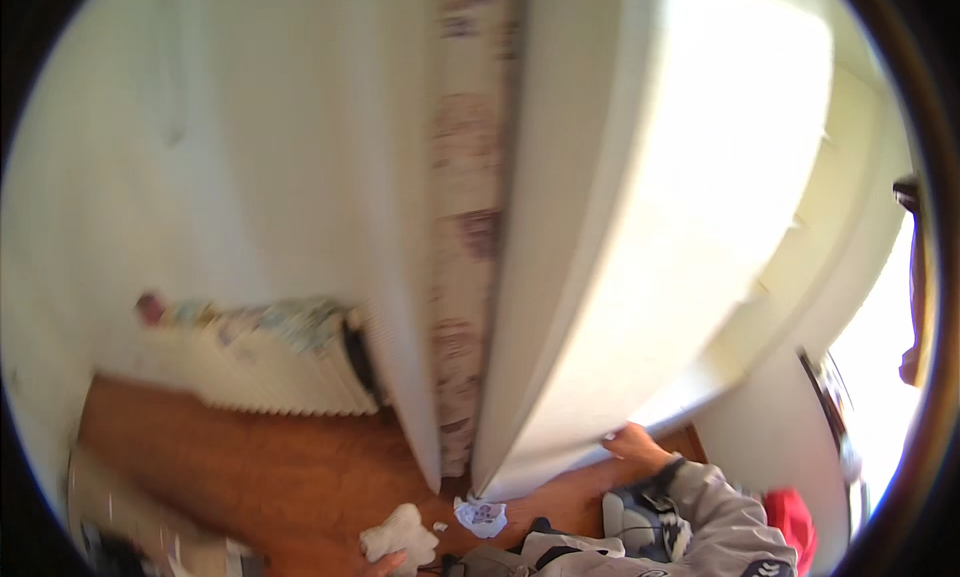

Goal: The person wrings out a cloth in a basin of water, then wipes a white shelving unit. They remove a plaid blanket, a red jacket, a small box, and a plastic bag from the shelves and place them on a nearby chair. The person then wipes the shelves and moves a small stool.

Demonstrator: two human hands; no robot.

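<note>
My left hand (pixel 387 564), cut off by the bottom edge of the view, holds a bunched white cloth (pixel 403 533). My right hand (pixel 636 443) reaches out in a grey sleeve and grips a tall white door panel (pixel 600 337) at its lower right part. What exactly the fingers close on is blurred. Left of the panel runs a narrow strip of patterned wallpaper or fabric (pixel 465 277). A crumpled white cloth or bag with a dark print (pixel 481 517) lies on the floor by the panel's lower corner.
A white ribbed radiator (pixel 285 367) with a patterned cover stands at the left. White shelves (pixel 757 292) show beyond the panel. Below are a brown wooden floor (pixel 262 464), a grey item (pixel 622 517) near my right arm and a red item (pixel 791 528). A bright window (pixel 870 397) is at right.
</note>
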